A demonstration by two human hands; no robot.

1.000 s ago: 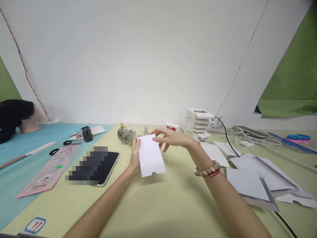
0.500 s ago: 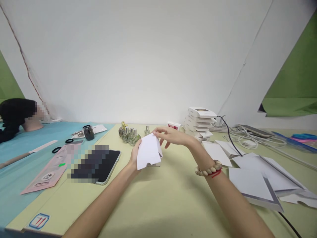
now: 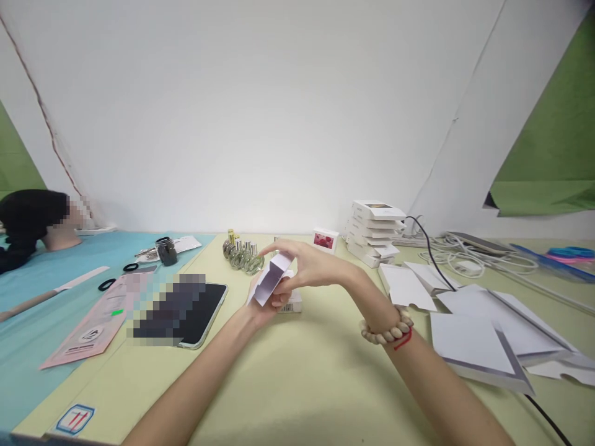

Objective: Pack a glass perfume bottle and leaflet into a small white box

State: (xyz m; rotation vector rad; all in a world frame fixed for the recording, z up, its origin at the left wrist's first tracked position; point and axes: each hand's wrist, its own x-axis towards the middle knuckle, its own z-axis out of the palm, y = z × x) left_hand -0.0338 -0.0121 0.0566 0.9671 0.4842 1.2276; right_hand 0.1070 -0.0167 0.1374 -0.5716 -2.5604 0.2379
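Observation:
My two hands meet over the middle of the yellow table (image 3: 302, 384), both gripping a small white carton (image 3: 273, 286) that is partly folded into a box shape. My left hand (image 3: 264, 306) cups it from below, fingers curled under it. My right hand (image 3: 309, 271), with a bead bracelet (image 3: 385, 331) on its wrist, closes over the top and far side. Just behind the carton stands a cluster of small glass bottles (image 3: 240, 254) with metal caps.
A dark tablet (image 3: 186, 306) and a pink packet (image 3: 95, 322) lie to the left. Flat white carton blanks (image 3: 469, 341) and cables (image 3: 455, 260) cover the right side. A stack of white boxes (image 3: 374, 232) stands at the back. A dark jar (image 3: 165, 251) sits on the blue cloth.
The flat white carton blank has been folded up into a box shape between my hands. My right hand has come down over it and both hands sit lower and closer together.

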